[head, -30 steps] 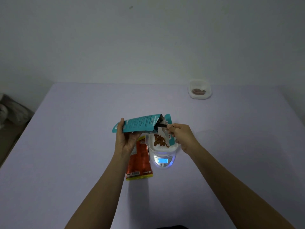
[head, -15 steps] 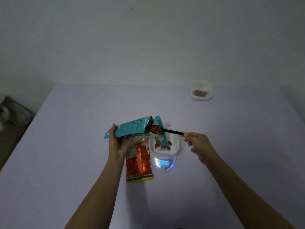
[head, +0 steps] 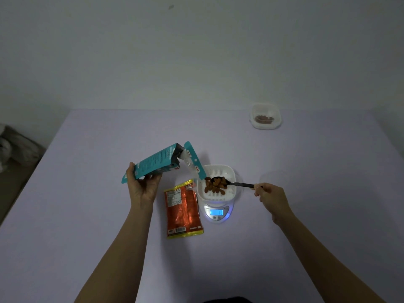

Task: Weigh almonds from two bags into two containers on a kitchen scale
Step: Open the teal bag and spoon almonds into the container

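My left hand [head: 142,189] grips a teal almond bag [head: 157,162], tilted with its open mouth up and to the right, above the table. My right hand [head: 270,193] pinches the handle of a black spoon [head: 238,184] whose bowl holds almonds [head: 216,181] over the white container [head: 227,189]. That container sits on a kitchen scale [head: 216,214] with a lit blue display and has several almonds inside. An orange almond bag [head: 182,209] lies flat left of the scale.
A second clear container [head: 254,123] with almonds in it stands at the far right of the lilac table [head: 87,215]. Crumpled grey cloth [head: 13,147] lies beyond the table's left edge. A pale wall rises behind the table.
My right hand drew the loaded spoon out of the teal bag and moved it right and down over the container on the scale. The left hand tilted the bag's mouth higher.
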